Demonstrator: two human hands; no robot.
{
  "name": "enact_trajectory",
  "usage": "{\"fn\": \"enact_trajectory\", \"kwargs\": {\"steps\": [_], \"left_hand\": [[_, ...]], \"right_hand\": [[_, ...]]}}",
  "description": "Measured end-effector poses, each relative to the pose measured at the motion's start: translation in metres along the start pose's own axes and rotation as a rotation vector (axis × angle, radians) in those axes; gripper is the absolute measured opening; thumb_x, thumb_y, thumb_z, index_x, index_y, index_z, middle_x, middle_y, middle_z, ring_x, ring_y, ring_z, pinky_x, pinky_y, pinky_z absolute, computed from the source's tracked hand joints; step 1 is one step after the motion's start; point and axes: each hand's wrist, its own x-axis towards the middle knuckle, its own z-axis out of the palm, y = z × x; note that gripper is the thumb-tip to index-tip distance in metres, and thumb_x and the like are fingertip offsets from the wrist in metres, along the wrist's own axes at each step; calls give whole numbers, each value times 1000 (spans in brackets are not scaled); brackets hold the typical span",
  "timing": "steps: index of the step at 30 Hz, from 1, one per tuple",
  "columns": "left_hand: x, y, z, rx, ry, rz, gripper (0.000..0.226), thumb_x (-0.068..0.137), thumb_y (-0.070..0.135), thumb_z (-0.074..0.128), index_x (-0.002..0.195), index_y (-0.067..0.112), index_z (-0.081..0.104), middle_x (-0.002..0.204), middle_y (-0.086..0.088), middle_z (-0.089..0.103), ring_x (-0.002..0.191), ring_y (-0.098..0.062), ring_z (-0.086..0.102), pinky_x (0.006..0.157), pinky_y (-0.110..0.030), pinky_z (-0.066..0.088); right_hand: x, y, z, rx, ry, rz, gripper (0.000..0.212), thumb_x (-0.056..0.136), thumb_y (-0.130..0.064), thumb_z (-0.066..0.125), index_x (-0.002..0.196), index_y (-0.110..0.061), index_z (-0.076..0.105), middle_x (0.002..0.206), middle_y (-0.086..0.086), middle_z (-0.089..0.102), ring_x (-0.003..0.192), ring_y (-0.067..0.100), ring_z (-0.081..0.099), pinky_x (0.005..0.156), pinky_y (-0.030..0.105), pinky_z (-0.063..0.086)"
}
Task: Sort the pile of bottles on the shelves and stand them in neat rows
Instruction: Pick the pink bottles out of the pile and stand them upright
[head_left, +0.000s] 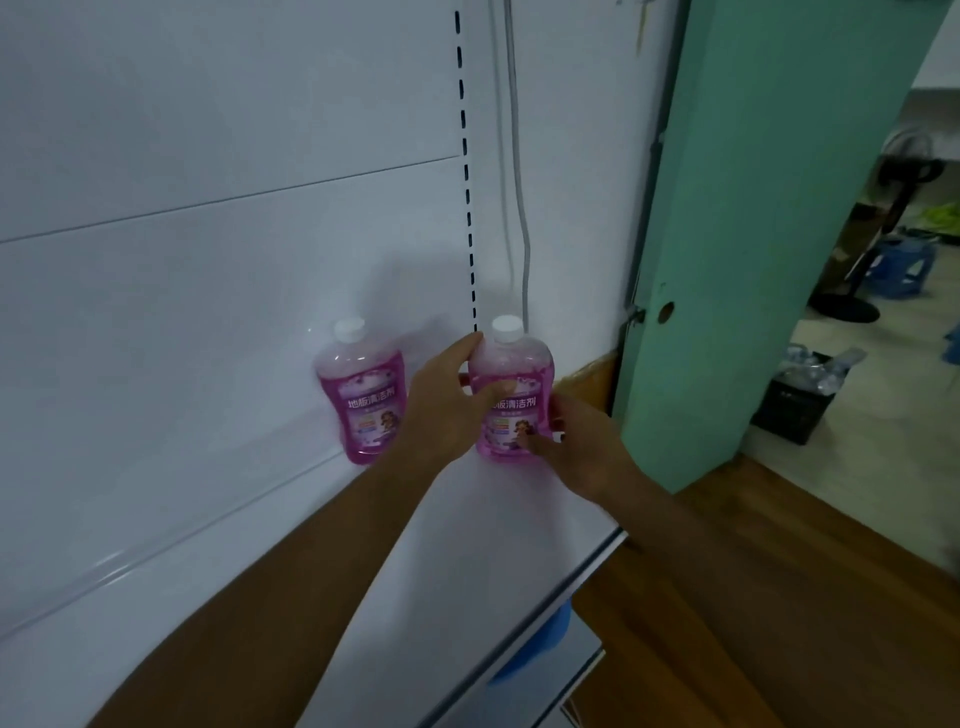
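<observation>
Two hands, left (447, 400) and right (582, 447), grip pinching the right bottle (511, 395) on the shelf (467, 545); a careless release risks tipping it off the end.

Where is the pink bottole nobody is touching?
It stands upright at the back of the white shelf, against the panel, left of the bottle held by both hands.

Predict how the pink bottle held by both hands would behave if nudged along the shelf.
The white-capped pink plastic bottle looks nearly full, so probably heavy for its size. Its narrow base on the smooth white shelf suggests it may slide, or tip if pushed high. The left hand and right hand likely steady it.
</observation>
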Motion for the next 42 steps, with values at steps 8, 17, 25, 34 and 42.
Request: {"fn": "enact_trajectory", "kwargs": {"steps": [8,17,25,34,42], "left_hand": [[-5,0,-1,68,-31,-26,72,83,33,72,145,18,38,139,-1,52,118,-18,56,97,-36,50],[-67,-3,-56,193,22,-61,65,86,32,69,143,19,40,134,-2,56,114,-19,58,96,-31,48],[-172,-19,-184,470,88,-127,57,89,47,59,141,29,42,138,7,53,121,-14,52,100,-27,41],[-315,-40,-346,673,258,-300,54,88,45,61,136,25,47,126,2,61,112,-17,57,96,-33,45],[-405,-57,-412,929,334,-522,55,87,49,59,134,24,46,126,-6,59,110,-25,56,92,-46,48]], "right_hand": [[1,8,10,-13,1,29,41,87,-29,69,122,-15,54,111,1,62,94,11,55,76,16,42],[-44,-20,29,-496,23,91,60,90,-52,52,136,-15,40,132,9,50,118,28,51,94,41,48],[-85,-133,124,-381,-213,-137,66,92,-58,47,144,-18,36,149,4,39,133,23,41,108,40,37],[-149,-263,258,-284,-378,-496,64,91,-48,56,145,-18,36,150,2,37,135,21,38,108,37,34],[-194,-334,335,-89,-584,-716,59,79,-31,72,132,-20,47,125,2,57,113,21,54,91,44,52]]}}
